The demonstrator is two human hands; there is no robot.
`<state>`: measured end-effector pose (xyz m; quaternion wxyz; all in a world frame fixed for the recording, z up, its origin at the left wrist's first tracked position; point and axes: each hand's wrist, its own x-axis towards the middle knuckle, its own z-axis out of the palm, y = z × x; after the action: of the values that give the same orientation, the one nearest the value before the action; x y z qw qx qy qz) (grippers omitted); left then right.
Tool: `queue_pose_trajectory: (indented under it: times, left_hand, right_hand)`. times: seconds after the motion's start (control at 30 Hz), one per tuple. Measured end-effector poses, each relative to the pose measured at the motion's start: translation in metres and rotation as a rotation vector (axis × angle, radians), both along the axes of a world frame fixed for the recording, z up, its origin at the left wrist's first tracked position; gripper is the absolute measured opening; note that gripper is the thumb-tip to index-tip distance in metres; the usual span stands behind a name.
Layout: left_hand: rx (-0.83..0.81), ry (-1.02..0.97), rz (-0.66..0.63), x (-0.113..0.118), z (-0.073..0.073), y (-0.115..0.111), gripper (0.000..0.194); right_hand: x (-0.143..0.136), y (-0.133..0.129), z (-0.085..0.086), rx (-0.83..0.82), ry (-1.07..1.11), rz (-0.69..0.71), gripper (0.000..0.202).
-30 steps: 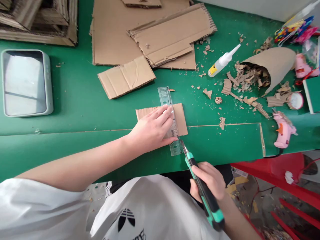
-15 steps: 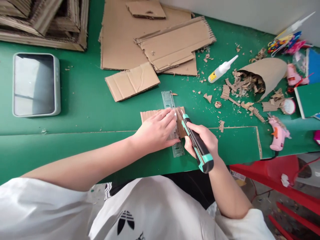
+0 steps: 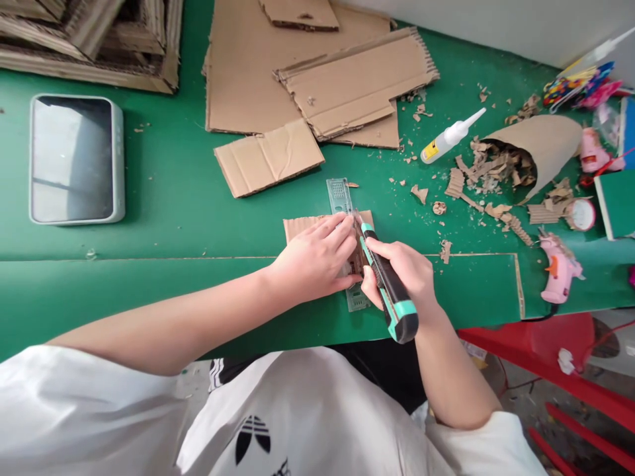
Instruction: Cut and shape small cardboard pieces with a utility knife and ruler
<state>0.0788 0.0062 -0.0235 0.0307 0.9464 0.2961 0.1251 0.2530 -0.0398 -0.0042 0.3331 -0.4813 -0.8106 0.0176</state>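
My left hand (image 3: 317, 254) lies flat, fingers stretched out, over a clear plastic ruler (image 3: 339, 192). Under the ruler is a small piece of corrugated cardboard (image 3: 297, 229), mostly covered by the hand. My right hand (image 3: 411, 270) is wrapped round a black and turquoise utility knife (image 3: 391, 281). The knife slants with its blade end toward the far edge of the cardboard, along the ruler's right side. Whether the blade touches the cardboard cannot be made out.
Behind lie larger cardboard sheets (image 3: 243, 79) and a glue bottle (image 3: 451, 137). On the right are a cardboard tube (image 3: 555, 142) with scraps, a pink glue gun (image 3: 559, 268) and a red chair (image 3: 555, 344). A white-framed device (image 3: 74, 158) stands left, near stacked cardboard frames (image 3: 149, 73).
The view has shifted slightly, so the tabletop sits further right. The knife has come a little closer to the ruler's edge. My left hand stays pressed on the ruler.
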Motion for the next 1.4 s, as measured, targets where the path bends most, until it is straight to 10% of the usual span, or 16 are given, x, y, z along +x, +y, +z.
queue_pose_trajectory:
  times: [1.4]
  left_hand:
    - [-0.028,0.133,0.01,-0.001,0.002,-0.001,0.066]
  right_hand:
    - [0.021,-0.096,0.015,-0.24,0.07,0.058,0.044]
